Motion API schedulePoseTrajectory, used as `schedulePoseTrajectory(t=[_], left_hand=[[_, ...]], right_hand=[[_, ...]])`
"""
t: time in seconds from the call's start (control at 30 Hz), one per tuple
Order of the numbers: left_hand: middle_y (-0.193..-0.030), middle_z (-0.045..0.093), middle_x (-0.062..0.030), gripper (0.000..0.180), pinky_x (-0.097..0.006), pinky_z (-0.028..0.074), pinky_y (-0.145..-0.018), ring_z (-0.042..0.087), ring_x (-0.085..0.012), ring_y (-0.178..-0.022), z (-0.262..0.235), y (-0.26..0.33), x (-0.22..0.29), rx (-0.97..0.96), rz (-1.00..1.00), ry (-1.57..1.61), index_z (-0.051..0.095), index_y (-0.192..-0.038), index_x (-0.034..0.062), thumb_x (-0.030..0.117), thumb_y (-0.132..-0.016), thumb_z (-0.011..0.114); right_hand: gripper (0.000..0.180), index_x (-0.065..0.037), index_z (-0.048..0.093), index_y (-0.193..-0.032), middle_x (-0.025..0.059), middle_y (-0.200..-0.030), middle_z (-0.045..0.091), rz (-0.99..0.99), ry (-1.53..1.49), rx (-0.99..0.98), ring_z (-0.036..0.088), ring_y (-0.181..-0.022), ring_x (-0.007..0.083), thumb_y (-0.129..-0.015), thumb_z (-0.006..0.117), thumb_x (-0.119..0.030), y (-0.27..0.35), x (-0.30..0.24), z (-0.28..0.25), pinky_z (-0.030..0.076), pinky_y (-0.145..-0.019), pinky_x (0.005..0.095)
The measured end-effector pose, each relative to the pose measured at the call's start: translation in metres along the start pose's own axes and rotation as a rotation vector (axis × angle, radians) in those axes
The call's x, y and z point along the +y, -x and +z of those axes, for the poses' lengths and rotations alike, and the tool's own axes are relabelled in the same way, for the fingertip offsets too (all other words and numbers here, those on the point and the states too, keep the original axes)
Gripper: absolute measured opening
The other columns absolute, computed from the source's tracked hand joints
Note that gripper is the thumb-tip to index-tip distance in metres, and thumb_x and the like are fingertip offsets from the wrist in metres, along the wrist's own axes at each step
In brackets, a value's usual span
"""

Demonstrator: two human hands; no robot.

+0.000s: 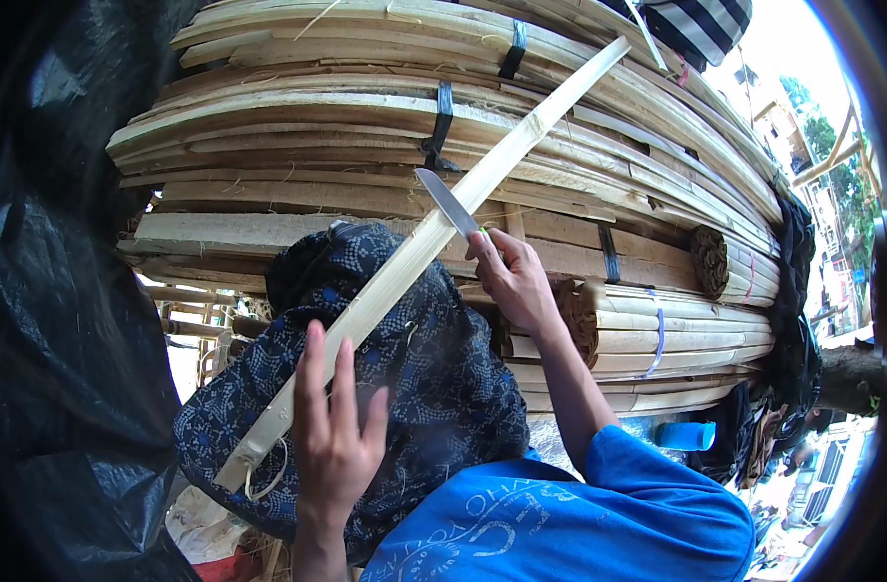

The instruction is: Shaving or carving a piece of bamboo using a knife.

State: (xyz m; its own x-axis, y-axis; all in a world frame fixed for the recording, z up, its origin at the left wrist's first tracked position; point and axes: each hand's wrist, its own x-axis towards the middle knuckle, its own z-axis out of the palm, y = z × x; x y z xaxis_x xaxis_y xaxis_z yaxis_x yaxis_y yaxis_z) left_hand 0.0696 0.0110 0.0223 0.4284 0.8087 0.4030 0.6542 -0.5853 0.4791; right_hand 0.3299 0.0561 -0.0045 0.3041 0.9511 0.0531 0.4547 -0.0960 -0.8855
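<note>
A long pale bamboo strip [414, 254] slants from beside my left hand up to the far right, lying over my lap, which a dark blue patterned cloth [434, 388] covers. My right hand [509, 276] grips a knife [447, 204] by its handle, mostly hidden in the fingers. The blade crosses the strip near its middle and points up to the left. My left hand [337, 427] is over the strip's near part with fingers stretched out and apart. Whether its fingers touch the strip I cannot tell. A thin curled shaving [267, 475] hangs at the strip's near end.
Bundled bamboo slats [298, 126], bound with dark ties [443, 116], are stacked ahead. Rolled bundles [676, 325] lie at the right. A black plastic sheet [65, 320] hangs along the left side. A blue cup [686, 436] lies to the right of my blue sleeve.
</note>
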Motion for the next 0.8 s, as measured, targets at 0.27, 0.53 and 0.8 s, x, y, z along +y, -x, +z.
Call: schedulePoseTrajectory(t=[0.27,0.53,0.8], left_hand=[[-0.154,0.029,-0.0120,0.068,-0.041,0.034,-0.109,0.038,-0.0294,-0.136,0.049,-0.035,-0.001,-0.105,-0.022,-0.392,0.027,-0.149,0.0027,0.011,-0.089,0.059],[-0.145,0.045,-0.0058,0.067,-0.035,0.048,-0.093,0.052,-0.0255,-0.105,0.020,-0.026,-0.020,-0.149,0.031,-0.283,0.048,-0.140,0.0130,-0.015,-0.079,0.050],[-0.136,0.051,-0.0122,0.063,-0.043,0.041,-0.100,0.051,-0.0323,-0.114,-0.065,0.024,-0.049,-0.319,-0.179,-0.325,0.051,-0.138,0.0113,-0.013,-0.080,0.046]], right_hand=[[0.038,-0.004,0.058,-0.083,-0.0071,-0.056,0.038,0.078,-0.129,-0.027,0.034,-0.051,0.0016,-0.100,0.052,-0.037,0.001,0.003,0.003,0.026,-0.046,0.0213],[0.038,-0.002,0.060,-0.085,-0.0062,-0.057,0.041,0.124,-0.218,-0.073,0.035,-0.051,0.0025,-0.100,0.052,-0.036,0.007,-0.013,0.005,0.028,-0.047,0.0224],[0.045,0.003,0.064,-0.078,0.0002,-0.054,0.049,0.022,0.048,-0.157,0.044,-0.052,0.0054,-0.097,0.057,-0.037,0.014,-0.031,0.013,0.033,-0.047,0.0243]])
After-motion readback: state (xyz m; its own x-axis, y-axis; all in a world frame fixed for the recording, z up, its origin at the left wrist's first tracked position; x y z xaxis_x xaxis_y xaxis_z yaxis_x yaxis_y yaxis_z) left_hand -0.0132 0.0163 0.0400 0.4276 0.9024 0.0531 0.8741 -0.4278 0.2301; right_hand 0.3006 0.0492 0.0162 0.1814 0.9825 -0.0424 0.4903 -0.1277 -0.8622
